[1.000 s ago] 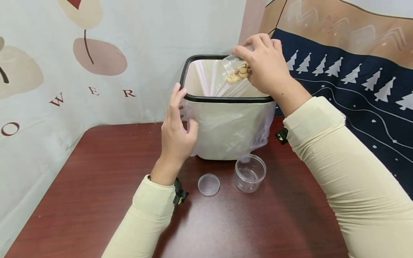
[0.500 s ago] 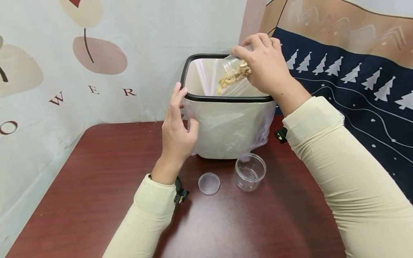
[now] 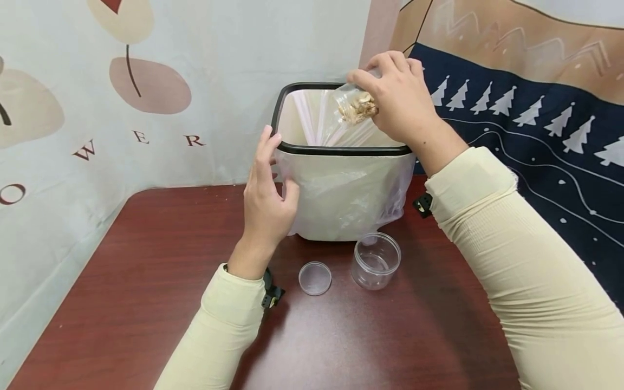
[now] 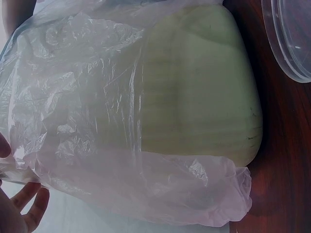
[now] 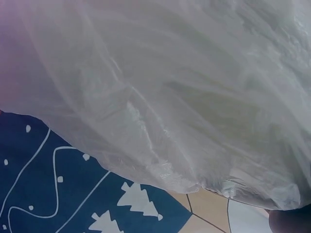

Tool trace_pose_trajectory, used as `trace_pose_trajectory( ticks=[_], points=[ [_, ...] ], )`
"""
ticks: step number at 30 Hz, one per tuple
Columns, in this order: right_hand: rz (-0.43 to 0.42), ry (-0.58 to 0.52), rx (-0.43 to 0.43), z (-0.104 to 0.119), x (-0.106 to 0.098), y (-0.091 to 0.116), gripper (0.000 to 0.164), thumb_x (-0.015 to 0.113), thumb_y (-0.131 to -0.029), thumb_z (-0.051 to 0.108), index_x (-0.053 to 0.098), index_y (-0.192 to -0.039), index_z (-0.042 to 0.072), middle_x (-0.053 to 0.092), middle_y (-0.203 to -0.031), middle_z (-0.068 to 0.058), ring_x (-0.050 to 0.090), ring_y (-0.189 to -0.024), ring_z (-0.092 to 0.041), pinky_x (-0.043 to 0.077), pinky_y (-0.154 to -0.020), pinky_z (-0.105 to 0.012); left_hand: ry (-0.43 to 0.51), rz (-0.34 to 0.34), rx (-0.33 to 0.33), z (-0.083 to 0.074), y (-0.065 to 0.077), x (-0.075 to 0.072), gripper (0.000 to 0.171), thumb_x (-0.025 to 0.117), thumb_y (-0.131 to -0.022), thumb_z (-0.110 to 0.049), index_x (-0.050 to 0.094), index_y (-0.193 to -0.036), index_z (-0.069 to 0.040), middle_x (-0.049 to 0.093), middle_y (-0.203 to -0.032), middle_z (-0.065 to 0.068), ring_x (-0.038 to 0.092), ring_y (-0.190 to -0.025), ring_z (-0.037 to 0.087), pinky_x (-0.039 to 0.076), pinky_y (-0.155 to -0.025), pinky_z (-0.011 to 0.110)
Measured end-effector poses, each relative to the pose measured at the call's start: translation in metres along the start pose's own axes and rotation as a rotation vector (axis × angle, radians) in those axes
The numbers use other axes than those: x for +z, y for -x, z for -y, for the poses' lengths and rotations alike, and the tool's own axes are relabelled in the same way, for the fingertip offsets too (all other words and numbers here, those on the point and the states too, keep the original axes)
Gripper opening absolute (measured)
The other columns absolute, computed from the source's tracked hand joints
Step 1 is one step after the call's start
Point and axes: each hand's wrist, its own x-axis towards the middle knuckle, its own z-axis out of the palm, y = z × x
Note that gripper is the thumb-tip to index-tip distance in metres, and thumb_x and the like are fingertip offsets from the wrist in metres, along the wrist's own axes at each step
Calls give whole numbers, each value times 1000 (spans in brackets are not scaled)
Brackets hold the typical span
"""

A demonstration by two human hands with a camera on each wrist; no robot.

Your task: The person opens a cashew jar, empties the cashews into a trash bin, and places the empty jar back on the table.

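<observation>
My right hand [image 3: 402, 100] grips a small clear plastic jar [image 3: 345, 97] from above, tilted with its mouth down and to the left over the bin's opening. Pale tan nut-like pieces [image 3: 359, 109] lie inside near its mouth. The cream bin [image 3: 341, 195] has a black rim and a thin pinkish plastic bag over it. At the bin's left front corner, my left hand [image 3: 268, 197] rests with long fingers up by the rim and the thumb on the front. Fingertips touch the bag [image 4: 87, 97] in the left wrist view. Only the bag's outside fills most of the right wrist view.
An open clear jar [image 3: 376, 262] stands on the dark red table [image 3: 161, 303] just before the bin, with a clear round lid [image 3: 314, 278] lying to its left. Printed cloths hang behind, one with a navy part [image 3: 526, 141] showing white trees.
Pieces tumbled out of the tilted jar into the bin half a second ago, and fewer fill it now. Both hands stay almost in place.
</observation>
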Motion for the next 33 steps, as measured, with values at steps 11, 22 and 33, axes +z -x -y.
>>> trace_pose_trajectory(
  ticks=[11, 22, 33],
  points=[
    [-38, 32, -42, 1, 1, 0, 65, 65, -80, -11, 57, -136, 21, 50, -136, -18, 38, -134, -37, 29, -107, -58, 2, 1, 4, 2, 0, 0, 61, 48, -87, -1, 42, -145, -14, 38, -160, 1, 61, -109, 24, 52, -82, 38],
    [-40, 88, -84, 2, 0, -1, 62, 60, -82, -14, 58, -132, 21, 51, -135, -18, 39, -135, -38, 27, -110, -58, 0, -1, 7, 1, 0, -1, 61, 48, -86, 0, 42, -145, -13, 39, -159, 1, 60, -108, 25, 53, -81, 41],
    [-64, 110, -128, 0, 1, -1, 59, 55, -84, -16, 59, -130, 20, 53, -132, -19, 40, -133, -37, 25, -114, -58, 1, 1, 4, 0, -2, 0, 61, 48, -85, 1, 42, -145, -13, 39, -159, 1, 61, -108, 25, 53, -81, 41]
  ],
)
